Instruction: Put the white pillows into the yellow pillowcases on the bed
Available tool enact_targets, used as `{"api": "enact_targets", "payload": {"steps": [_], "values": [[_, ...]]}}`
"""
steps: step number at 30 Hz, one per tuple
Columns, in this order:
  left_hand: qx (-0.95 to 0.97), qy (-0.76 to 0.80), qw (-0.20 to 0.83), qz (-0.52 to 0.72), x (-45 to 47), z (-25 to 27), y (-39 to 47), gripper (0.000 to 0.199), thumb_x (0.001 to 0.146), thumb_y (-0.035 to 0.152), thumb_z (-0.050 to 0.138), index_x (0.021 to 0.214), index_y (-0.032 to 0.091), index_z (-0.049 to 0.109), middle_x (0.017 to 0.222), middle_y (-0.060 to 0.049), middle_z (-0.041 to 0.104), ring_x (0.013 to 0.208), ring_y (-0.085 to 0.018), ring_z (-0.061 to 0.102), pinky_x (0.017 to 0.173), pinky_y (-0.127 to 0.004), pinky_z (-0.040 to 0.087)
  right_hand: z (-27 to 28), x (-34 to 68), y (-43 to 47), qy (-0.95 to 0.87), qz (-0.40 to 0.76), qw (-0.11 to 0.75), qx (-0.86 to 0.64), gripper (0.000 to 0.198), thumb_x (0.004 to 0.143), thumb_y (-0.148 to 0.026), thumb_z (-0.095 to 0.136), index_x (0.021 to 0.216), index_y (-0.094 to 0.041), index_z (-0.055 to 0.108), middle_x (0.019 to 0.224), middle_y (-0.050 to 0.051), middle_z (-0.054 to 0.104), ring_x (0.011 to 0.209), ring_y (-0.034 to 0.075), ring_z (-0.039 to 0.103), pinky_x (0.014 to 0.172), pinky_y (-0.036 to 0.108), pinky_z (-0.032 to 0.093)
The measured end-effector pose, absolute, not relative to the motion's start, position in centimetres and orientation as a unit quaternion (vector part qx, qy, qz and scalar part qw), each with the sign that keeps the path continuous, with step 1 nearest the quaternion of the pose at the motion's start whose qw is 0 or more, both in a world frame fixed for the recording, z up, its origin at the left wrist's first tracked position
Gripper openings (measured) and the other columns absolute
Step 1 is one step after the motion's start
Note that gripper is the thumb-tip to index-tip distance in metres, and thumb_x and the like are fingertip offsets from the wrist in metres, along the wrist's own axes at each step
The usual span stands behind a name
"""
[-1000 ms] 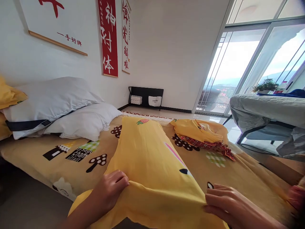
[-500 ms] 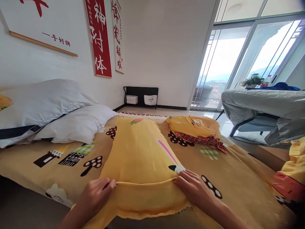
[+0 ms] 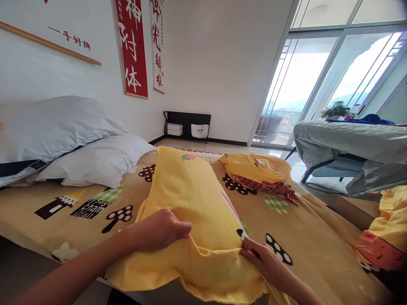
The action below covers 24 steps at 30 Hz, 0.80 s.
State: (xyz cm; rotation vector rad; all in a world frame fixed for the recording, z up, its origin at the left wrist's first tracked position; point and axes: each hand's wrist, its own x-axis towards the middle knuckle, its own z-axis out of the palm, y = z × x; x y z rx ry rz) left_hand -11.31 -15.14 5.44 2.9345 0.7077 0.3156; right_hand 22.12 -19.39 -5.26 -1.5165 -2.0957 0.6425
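A yellow pillowcase (image 3: 187, 195) with a strawberry print lies lengthwise on the bed, plumped as if filled. Its open end hangs in a loose flap over the near edge of the bed. My left hand (image 3: 162, 228) is closed in a fist on the cloth, left of the middle of that end. On the right corner, my right hand (image 3: 259, 254) pinches the hem beside the black-and-white print. What lies inside the pillowcase is hidden.
Two white pillows (image 3: 98, 161) lie at the left on the patterned bed sheet (image 3: 305, 237). Folded yellow clothing with red plaid (image 3: 257, 169) rests at the far right of the bed. Beyond are a covered table (image 3: 349, 135), a cardboard box (image 3: 356, 212) and a low black shelf (image 3: 187, 118).
My left hand has moved inward and away from me with the cloth, bunching the left side. The flap has spread lower, and my right hand has shifted slightly right and nearer.
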Motion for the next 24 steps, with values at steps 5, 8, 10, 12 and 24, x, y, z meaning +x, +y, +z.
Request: {"api": "enact_targets", "payload": {"steps": [5,8,10,12,24], "values": [[0.934,0.336,0.071,0.098,-16.0,1.4,-15.9,0.035,0.097,0.033,0.037,0.065,0.019,0.040,0.055,0.004,0.044,0.052,-0.010,0.042,0.051,-0.023,0.025,-3.0,23.6,-19.2,-0.727,0.331,0.211,-0.564,0.028,0.075,-0.043,0.061,0.068,-0.022,0.044,0.054,-0.008,0.034,0.056,0.010,0.030,0.053,0.023,0.026],[0.941,0.316,-0.024,0.119,-17.8,-0.2,-17.8,0.035,0.098,0.035,0.035,0.067,0.020,0.043,0.055,0.003,0.052,0.050,-0.012,0.046,0.051,-0.024,0.026,-1.0,23.1,-19.7,-0.734,0.359,0.141,-0.559,0.030,0.068,-0.036,0.069,0.061,-0.020,0.045,0.057,-0.006,0.039,0.058,0.010,0.032,0.053,0.023,0.026],[0.946,0.290,-0.066,0.127,-18.2,-0.7,-18.7,0.037,0.097,0.042,0.036,0.068,0.020,0.044,0.054,0.003,0.054,0.047,-0.013,0.046,0.051,-0.025,0.028,0.3,22.9,-20.0,-0.750,0.337,0.123,-0.556,0.031,0.072,-0.039,0.067,0.060,-0.020,0.045,0.059,-0.006,0.040,0.060,0.010,0.034,0.055,0.023,0.027],[0.949,0.283,-0.068,0.124,-18.0,-0.7,-19.1,0.037,0.095,0.047,0.040,0.069,0.021,0.044,0.055,0.004,0.056,0.047,-0.013,0.046,0.051,-0.025,0.030,1.2,22.9,-19.9,-0.771,0.302,0.136,-0.544,0.035,0.080,-0.045,0.060,0.060,-0.020,0.045,0.058,-0.005,0.039,0.059,0.010,0.034,0.055,0.023,0.028],[0.918,0.331,0.000,0.219,-15.1,0.2,-18.2,0.017,0.095,0.034,0.043,0.103,0.021,0.050,0.086,-0.001,0.059,0.073,-0.016,0.054,0.063,-0.026,0.036,-2.0,20.9,-18.4,-0.826,0.141,0.232,-0.494,0.034,0.097,-0.041,0.038,0.073,-0.022,0.053,0.068,-0.001,0.056,0.063,0.013,0.051,0.061,0.025,0.036]]}}
